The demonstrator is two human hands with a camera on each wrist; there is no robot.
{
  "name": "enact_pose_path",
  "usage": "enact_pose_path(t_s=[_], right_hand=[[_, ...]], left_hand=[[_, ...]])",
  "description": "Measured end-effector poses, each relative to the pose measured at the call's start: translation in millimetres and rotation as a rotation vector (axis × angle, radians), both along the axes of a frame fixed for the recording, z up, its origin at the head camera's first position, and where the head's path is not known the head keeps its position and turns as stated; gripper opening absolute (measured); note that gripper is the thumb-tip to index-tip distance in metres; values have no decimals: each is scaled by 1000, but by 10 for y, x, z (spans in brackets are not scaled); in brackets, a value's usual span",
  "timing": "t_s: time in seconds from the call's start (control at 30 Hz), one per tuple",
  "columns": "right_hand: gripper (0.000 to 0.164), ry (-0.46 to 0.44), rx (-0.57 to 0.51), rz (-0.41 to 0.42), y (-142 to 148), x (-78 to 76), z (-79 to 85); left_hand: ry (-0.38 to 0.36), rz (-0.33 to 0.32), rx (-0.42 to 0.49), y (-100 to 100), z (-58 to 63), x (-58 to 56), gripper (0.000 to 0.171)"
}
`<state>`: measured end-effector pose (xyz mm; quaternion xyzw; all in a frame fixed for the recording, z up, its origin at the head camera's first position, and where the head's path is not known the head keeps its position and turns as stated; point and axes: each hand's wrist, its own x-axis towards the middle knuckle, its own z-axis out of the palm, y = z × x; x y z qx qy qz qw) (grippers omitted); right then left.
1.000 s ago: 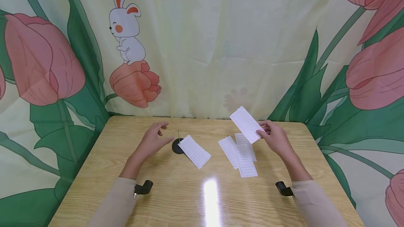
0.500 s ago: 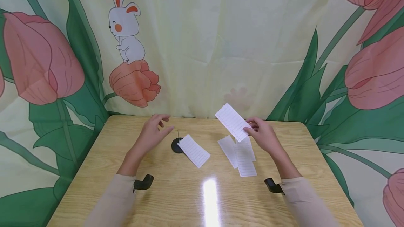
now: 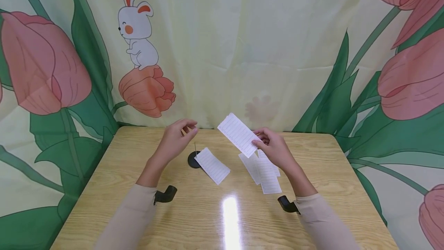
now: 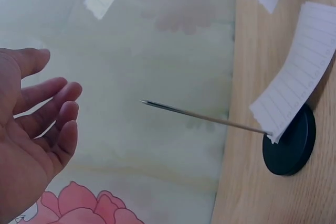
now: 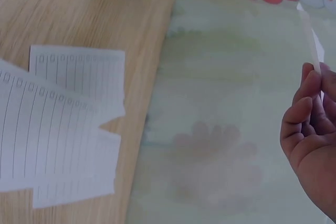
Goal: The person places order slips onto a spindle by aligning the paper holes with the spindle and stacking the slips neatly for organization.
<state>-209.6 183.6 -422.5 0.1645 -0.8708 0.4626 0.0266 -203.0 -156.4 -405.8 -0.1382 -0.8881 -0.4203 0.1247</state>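
The right hand [image 3: 275, 149] is pinching a lined paper slip [image 3: 237, 134] above and right of the spike stand [image 3: 192, 161]; the left hand [image 3: 175, 139], fingers relaxed, is hovering left of it. A glossy wood-grain table [image 3: 194, 211] is bearing the stand, a tulip-printed curtain [image 3: 204, 49] hanging behind it.

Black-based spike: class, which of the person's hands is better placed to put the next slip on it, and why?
Probably the right hand: it pinches a raised, lined slip. The left hand is nearer the spike but holds nothing.
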Motion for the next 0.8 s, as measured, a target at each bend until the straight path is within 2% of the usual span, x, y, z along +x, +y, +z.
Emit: enact_pose_path(t_s=[0.27,0.53,0.8], right_hand=[[27,9,-62,47,-198,5,-15],[26,-9,-119,92,-363,-4,-43],[27,-10,-97,91,-466,-7,-60]], left_hand=[[-32,-20,36,93,11,-66,24],[-87,-24,59,155,22,-87,19],[-110,-34,109,135,-13,-131,14]])
